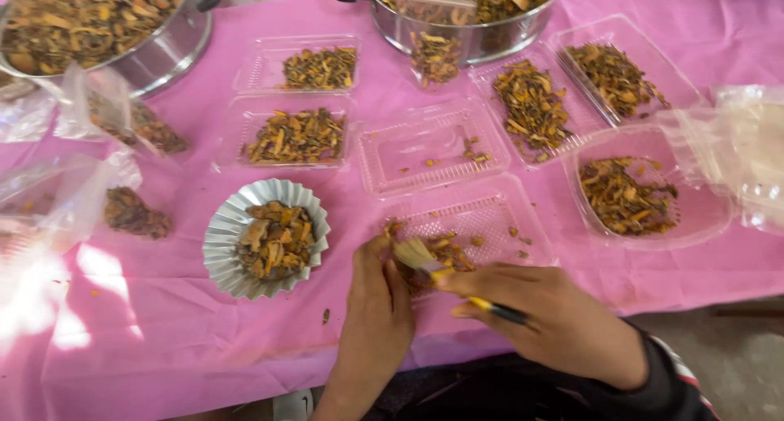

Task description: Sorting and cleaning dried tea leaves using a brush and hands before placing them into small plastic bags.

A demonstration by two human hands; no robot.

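My right hand (549, 313) grips a small brush (445, 267) with a yellow-and-black handle; its pale bristles rest on orange-brown dried pieces at the near-left corner of a clear plastic tray (490, 217). My left hand (376, 307) lies flat on the pink tablecloth (163, 339), its fingertips touching that tray's near-left edge and the pile of pieces. A fluted silver foil cup (224, 241) heaped with the same dried pieces stands just left of my left hand.
Several clear trays of dried pieces (298, 135) (531, 102) (629, 196) spread across the cloth, one nearly bare (408, 155). Two steel pots (155, 49) (425, 29) full of pieces stand at the back. Plastic bags (57, 200) lie at left, stacked clear lids (747, 151) at right.
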